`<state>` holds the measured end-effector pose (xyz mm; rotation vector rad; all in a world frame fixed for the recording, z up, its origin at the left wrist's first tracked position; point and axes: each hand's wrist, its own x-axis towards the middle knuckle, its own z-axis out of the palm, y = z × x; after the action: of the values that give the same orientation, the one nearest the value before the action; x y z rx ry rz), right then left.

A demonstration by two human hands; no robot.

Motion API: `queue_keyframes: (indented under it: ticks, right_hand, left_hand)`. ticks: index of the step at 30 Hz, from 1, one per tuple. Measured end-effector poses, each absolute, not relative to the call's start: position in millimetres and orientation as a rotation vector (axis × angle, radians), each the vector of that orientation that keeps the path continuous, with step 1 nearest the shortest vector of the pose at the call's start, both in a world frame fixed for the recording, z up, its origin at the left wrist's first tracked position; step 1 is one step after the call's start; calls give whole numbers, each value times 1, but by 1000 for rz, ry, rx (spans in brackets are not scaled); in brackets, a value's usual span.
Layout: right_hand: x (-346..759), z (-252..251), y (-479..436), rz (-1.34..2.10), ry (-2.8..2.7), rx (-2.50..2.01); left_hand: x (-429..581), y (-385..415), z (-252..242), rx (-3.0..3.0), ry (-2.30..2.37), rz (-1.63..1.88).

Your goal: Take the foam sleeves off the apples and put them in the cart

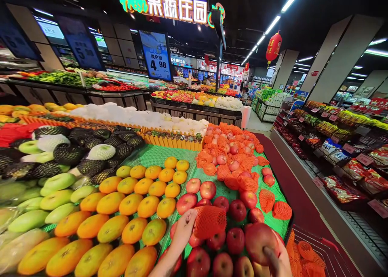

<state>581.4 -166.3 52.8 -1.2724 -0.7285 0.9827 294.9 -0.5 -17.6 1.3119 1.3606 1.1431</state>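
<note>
The large round red apple (260,241) sits in the right hand (281,256) at the lower right of the view, the thumb pressed over its front and the rest of the hand curved around its right side. The left hand (188,221) is closed in a pinch on the left edge of an orange foam-mesh sleeve (211,222) (the fingertips are partly hidden by the mesh), held over loose glossy red apples (235,239) on a green mat (280,190). The two hands are apart. Rows of yellow-orange citrus fruits (134,229) lie to the left of the apples.
</note>
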Motion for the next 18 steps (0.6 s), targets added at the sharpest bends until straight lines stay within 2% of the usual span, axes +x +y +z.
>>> queue_keyframes:
  ticks: [5,9,12,15,18]
  right_hand:
    - [585,61,-150,1182,-169,-1062]
    - [577,70,-138,1184,-148,-1010]
    - [569,62,-135,1239,-138,-1030]
    - [564,45,-136,1264,-132,-1031]
    - [565,34,-138,1261,-163,-1036]
  left_hand:
    - [270,-6,-22,1703,1553,778]
    - [289,-24,-3,1967,1773,1128]
    - [320,-41,24,2166,1360,1256]
    - [348,-56,47,2209,887,1101]
    - [368,-62,59,2180,747,1000]
